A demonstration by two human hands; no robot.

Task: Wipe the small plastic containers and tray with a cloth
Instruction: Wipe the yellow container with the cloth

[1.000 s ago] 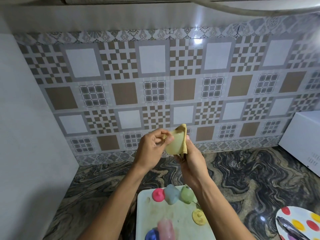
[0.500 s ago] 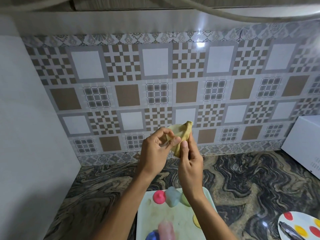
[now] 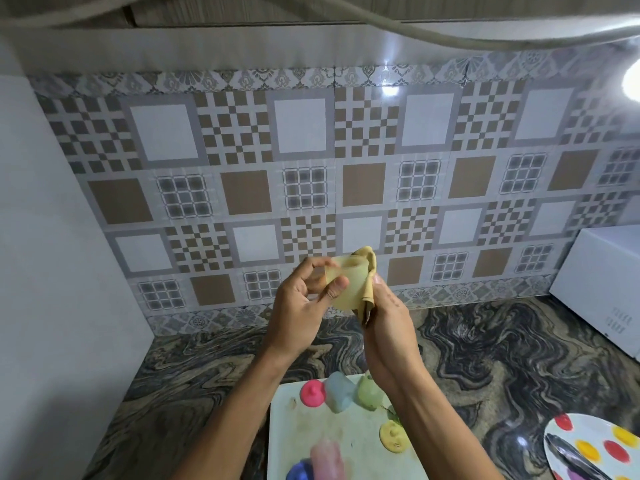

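Left hand (image 3: pixel 304 306): mine, at centre frame, thumb and fingers clamped on a small pale yellow cup (image 3: pixel 346 285), mouth tipped up and away from me.
Right hand (image 3: pixel 388 323): closed on a yellow cloth (image 3: pixel 369 282), which is pressed against the cup's right side and bunches above its rim.
Step in hand: I judge I am wiping this cup's outside wall.
Doing it well: turn the cup with my left fingers while the cloth stays pressed, then push a fold of cloth inside to reach the bottom; grip lightly, since thin plastic will likely flex.
Bottom edge: a blurred pink cup (image 3: pixel 327 459) and a blue lid (image 3: pixel 299 471) lie on the white tray (image 3: pixel 287 441); what the cup holds I cannot tell.
Lower centre: a yellow lid (image 3: pixel 393 436) lies flat on the tray beside my right forearm.
Tray, far end: a pink lid (image 3: pixel 312 393), a pale blue cup (image 3: pixel 341 391) and a green cup (image 3: pixel 370 394) sit close together; the two cups look empty, though I cannot be sure.
Tray surface: smudged, so I judge it not yet wiped.
Lower right corner: a spotted plate (image 3: pixel 609 441) with metal tongs (image 3: pixel 571 459) on it, apart from the tray.
Right edge: a white box (image 3: pixel 602 289) on the marbled counter (image 3: pixel 502 358).
Upper frame: patterned wall tiles (image 3: pixel 301 126).
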